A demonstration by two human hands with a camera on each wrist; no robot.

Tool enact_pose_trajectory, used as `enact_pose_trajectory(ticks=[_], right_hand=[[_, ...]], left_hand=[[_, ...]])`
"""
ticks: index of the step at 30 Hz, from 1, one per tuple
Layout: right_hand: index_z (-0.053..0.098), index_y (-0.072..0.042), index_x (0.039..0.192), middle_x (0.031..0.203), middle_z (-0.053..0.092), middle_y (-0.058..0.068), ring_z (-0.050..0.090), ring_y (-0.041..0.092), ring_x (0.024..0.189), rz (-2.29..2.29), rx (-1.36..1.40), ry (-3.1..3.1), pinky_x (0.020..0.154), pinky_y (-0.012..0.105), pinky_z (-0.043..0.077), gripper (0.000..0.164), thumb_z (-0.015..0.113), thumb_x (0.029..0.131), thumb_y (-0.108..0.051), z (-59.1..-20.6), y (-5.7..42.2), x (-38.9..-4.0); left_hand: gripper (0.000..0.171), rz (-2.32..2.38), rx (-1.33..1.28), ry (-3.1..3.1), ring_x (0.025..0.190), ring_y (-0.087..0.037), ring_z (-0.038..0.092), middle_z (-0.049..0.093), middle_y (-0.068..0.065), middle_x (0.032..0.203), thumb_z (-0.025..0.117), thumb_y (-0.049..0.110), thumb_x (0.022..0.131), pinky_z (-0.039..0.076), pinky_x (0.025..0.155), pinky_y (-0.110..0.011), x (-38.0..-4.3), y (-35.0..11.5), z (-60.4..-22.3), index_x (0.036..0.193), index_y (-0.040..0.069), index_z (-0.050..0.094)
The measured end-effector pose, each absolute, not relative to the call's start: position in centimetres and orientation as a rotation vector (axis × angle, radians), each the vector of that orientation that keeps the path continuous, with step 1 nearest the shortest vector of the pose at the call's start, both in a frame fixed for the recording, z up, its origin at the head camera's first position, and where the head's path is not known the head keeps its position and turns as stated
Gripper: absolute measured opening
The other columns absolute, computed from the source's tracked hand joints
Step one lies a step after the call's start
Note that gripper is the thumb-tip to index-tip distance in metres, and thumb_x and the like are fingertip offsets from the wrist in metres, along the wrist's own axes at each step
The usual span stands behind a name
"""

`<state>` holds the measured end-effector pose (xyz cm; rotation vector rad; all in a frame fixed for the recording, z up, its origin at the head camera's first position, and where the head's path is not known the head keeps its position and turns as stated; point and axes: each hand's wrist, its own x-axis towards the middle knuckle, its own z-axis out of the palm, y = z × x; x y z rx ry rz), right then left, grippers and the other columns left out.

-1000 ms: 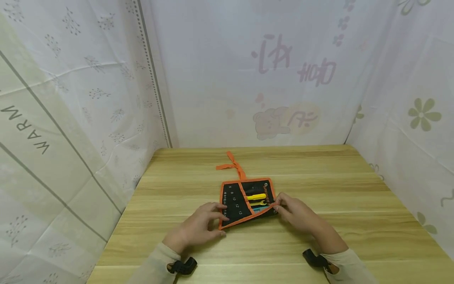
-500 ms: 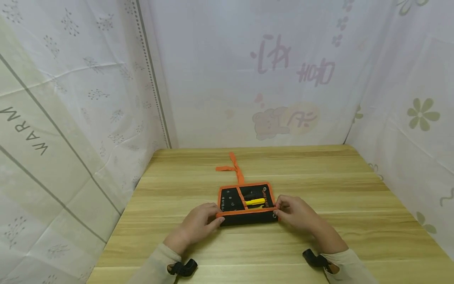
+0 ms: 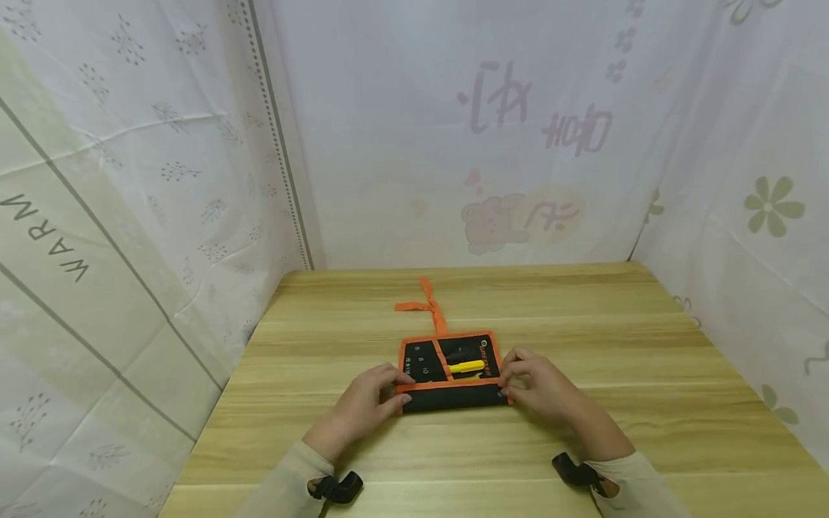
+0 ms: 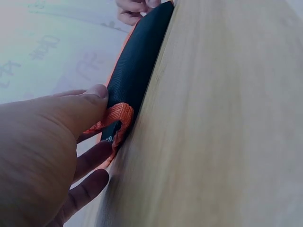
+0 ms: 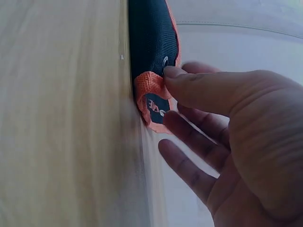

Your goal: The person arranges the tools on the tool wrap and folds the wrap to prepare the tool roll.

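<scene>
A black tool roll [image 3: 453,398] with orange trim lies on the table, its near edge folded over away from me. Beyond the fold, a yellow tool handle [image 3: 467,367] and part of a yellow wrench [image 3: 475,377] show in its pocket. My left hand [image 3: 364,401] pinches the left end of the fold between thumb and fingers; the left wrist view shows the thumb [image 4: 97,97] on the black cloth. At the right end my right hand [image 3: 542,385] pinches the folded corner, the thumb [image 5: 177,78] beside a metal eyelet [image 5: 165,62]. The fold hides the near part of the pocket.
Orange tie straps [image 3: 432,309] stretch from the roll's far edge toward the back of the wooden table [image 3: 583,316]. Printed white curtains [image 3: 388,144] stand behind the table and on both sides. Black wrist mounts [image 3: 337,488] sit at both cuffs.
The near edge was folded up only at the right; my left hand has taken its left end, and the fold now runs straight across. Over the last half second the hands shifted only slightly.
</scene>
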<state>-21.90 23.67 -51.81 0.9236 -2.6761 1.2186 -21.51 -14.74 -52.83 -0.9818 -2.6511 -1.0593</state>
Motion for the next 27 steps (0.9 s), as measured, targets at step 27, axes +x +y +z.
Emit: enact_pose_trajectory(ticks=[27], right_hand=[[0.076, -0.028, 0.116, 0.11, 0.067, -0.02, 0.064, 0.013, 0.113, 0.944, 0.943, -2.905, 0.101, 0.049, 0.052, 0.044, 0.096, 0.078, -0.021, -51.19, 23.83, -21.49]], left_hand=[[0.031, -0.805, -1.037, -2.691, 0.111, -0.009, 0.06, 0.065, 0.014, 0.115, 0.088, 0.031, 0.088, 0.052, 0.099, -0.035, -20.99, -14.56, -52.91, 0.117, 0.023, 0.078]])
